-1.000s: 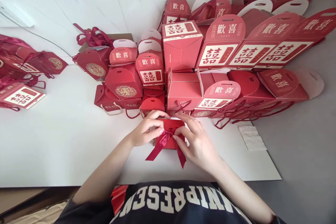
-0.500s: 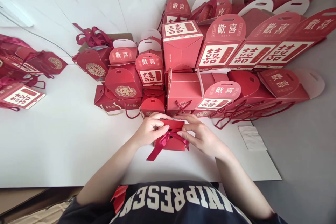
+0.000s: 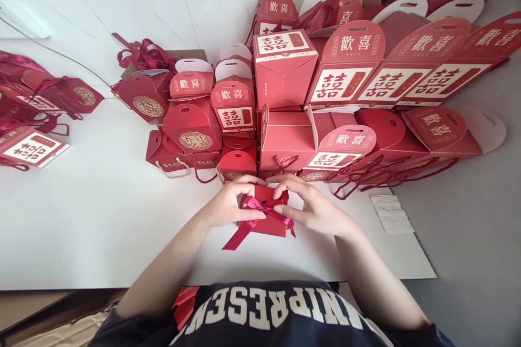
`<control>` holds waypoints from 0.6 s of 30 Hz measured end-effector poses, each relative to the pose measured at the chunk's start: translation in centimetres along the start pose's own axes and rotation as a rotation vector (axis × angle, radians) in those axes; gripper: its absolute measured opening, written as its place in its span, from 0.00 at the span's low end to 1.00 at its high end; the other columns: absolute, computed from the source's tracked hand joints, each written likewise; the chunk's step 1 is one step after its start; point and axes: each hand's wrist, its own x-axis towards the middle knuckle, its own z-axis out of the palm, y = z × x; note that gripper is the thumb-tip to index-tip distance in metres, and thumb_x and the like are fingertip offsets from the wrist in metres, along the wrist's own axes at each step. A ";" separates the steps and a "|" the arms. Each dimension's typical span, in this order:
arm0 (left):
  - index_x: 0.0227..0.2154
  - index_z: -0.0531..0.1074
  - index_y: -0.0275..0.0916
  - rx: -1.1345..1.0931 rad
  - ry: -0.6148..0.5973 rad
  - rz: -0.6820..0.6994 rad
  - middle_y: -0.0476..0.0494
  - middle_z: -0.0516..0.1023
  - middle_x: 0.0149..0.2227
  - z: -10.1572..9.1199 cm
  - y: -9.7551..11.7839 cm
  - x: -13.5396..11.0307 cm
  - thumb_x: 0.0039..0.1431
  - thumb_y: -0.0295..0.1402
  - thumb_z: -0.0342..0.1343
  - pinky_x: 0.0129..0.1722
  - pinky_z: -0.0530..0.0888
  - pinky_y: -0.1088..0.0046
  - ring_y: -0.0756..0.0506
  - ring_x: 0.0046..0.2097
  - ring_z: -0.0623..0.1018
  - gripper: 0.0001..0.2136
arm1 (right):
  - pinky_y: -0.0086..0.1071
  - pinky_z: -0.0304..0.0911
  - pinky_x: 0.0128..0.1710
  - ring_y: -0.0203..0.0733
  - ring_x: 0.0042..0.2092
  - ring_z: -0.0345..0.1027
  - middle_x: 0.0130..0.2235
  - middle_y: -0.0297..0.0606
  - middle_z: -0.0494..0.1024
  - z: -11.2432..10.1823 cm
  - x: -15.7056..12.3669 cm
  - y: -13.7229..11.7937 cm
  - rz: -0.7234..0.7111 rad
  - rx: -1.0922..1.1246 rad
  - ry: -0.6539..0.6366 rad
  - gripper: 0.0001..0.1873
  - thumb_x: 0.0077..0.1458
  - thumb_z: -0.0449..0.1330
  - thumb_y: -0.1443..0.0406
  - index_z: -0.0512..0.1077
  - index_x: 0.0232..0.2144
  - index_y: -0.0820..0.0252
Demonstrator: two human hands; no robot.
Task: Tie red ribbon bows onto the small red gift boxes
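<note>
Close in front of me a small red gift box (image 3: 272,226) rests on the white table. Across its top runs a dark pink satin ribbon (image 3: 235,237), formed into a bow with its tails hanging over the near side. My left hand (image 3: 232,203) pinches the bow's left loop between thumb and fingers. On the other side, my right hand (image 3: 311,209) has its thumb at the knot and curled fingers on the right part of the ribbon. Parts of both sets of fingertips are hidden by the ribbon and hands.
Stacked red gift boxes (image 3: 285,130) stand right behind my hands, some with rope handles. More ribboned boxes (image 3: 36,147) lie at the far left. A heap of loose ribbon (image 3: 144,54) sits at the back. White tissues (image 3: 391,214) lie near the table's right edge.
The ribbon's left loop has opened out and now shows plainly as part of a bow. My left thumb has moved slightly down and right; my right index finger has lifted and curled.
</note>
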 end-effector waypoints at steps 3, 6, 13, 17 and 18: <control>0.21 0.68 0.36 0.042 0.023 0.032 0.39 0.72 0.54 -0.1 0.1 0.0 0.47 0.35 0.69 0.51 0.73 0.64 0.40 0.52 0.76 0.14 | 0.43 0.62 0.58 0.48 0.58 0.65 0.56 0.40 0.71 -0.2 0.5 0.0 0.009 -0.041 -0.056 0.06 0.61 0.60 0.61 0.70 0.32 0.55; 0.21 0.67 0.36 0.078 0.034 0.057 0.39 0.72 0.53 -0.2 0.0 0.0 0.47 0.35 0.69 0.52 0.72 0.63 0.41 0.52 0.76 0.15 | 0.43 0.60 0.59 0.47 0.58 0.65 0.58 0.37 0.69 -0.6 0.8 0.3 0.033 -0.027 -0.120 0.12 0.62 0.59 0.59 0.70 0.27 0.56; 0.22 0.69 0.36 0.061 0.053 0.053 0.40 0.72 0.52 -0.3 -0.9 -0.1 0.45 0.36 0.70 0.54 0.71 0.62 0.41 0.52 0.75 0.15 | 0.41 0.59 0.60 0.46 0.59 0.64 0.59 0.39 0.69 -0.5 1.0 1.9 0.054 0.167 -0.159 0.15 0.62 0.59 0.56 0.71 0.27 0.58; 0.22 0.67 0.36 0.007 0.031 0.086 0.39 0.72 0.52 -0.4 -1.0 0.1 0.46 0.35 0.70 0.55 0.69 0.61 0.41 0.53 0.74 0.15 | 0.42 0.53 0.64 0.47 0.65 0.57 0.62 0.39 0.65 0.1 1.3 2.4 0.022 0.208 -0.165 0.13 0.62 0.59 0.55 0.74 0.32 0.57; 0.22 0.66 0.36 -0.005 0.025 0.092 0.39 0.72 0.52 -0.4 -0.9 0.2 0.45 0.34 0.70 0.56 0.69 0.61 0.41 0.53 0.74 0.16 | 0.42 0.52 0.64 0.47 0.65 0.56 0.62 0.39 0.64 0.2 1.4 2.5 0.015 0.225 -0.169 0.14 0.62 0.59 0.55 0.75 0.31 0.57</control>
